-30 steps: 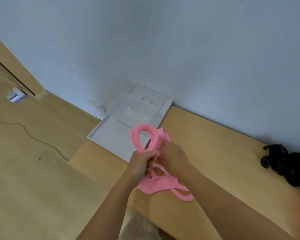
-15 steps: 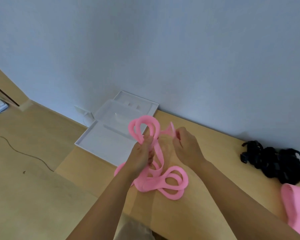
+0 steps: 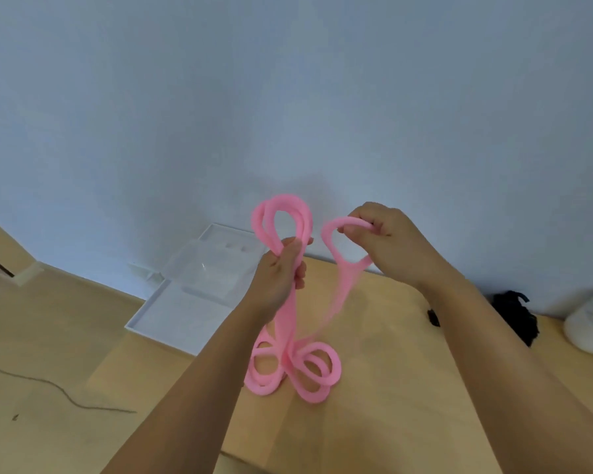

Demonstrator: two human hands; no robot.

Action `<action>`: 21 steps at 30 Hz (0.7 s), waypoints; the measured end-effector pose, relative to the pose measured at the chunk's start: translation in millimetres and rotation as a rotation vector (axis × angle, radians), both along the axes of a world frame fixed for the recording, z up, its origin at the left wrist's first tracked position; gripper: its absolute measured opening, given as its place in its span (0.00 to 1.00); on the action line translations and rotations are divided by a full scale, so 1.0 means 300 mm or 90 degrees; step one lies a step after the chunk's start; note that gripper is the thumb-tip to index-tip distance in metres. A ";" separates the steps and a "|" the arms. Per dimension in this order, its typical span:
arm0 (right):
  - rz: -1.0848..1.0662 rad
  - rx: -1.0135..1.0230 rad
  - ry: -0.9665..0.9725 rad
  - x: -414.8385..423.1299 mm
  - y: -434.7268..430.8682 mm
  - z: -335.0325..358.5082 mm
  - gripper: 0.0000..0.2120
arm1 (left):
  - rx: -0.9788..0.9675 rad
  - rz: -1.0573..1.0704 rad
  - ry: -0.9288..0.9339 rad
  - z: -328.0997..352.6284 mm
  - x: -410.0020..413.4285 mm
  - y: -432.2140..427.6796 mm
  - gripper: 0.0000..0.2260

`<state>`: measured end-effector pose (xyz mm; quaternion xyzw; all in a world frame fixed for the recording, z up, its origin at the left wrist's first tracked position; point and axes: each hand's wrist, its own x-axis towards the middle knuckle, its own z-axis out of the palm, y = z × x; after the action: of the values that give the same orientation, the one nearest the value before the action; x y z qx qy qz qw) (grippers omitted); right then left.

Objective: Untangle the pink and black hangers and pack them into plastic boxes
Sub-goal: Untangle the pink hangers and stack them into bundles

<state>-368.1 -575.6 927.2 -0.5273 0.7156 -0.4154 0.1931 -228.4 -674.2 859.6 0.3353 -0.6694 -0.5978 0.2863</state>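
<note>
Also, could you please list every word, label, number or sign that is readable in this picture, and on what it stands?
None can be read.
The plastic box bears two small marks on its far part, too blurred to read.
The pink hangers, the black hangers and the wall show no text.

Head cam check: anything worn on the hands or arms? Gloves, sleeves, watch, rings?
Nothing worn that shows. The left hand and right hand are bare, no gloves, rings or wristbands, and the left forearm and right forearm are uncovered to the frame's lower edge.
</note>
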 end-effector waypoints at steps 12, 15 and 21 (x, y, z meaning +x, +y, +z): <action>0.121 -0.184 0.069 -0.009 0.161 0.370 0.11 | -0.092 -0.097 0.032 0.208 -0.104 0.045 0.17; 0.084 -0.245 0.040 -0.026 0.185 0.426 0.10 | -0.055 -0.107 0.043 0.247 -0.129 0.071 0.14; 0.053 -0.179 0.069 -0.024 0.169 0.415 0.06 | 0.018 -0.134 0.069 0.290 -0.165 0.103 0.15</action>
<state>-375.3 -525.0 1051.5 -0.6000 0.6374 -0.4739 0.0959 -277.9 -643.4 946.6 0.2342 -0.6761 -0.6510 0.2534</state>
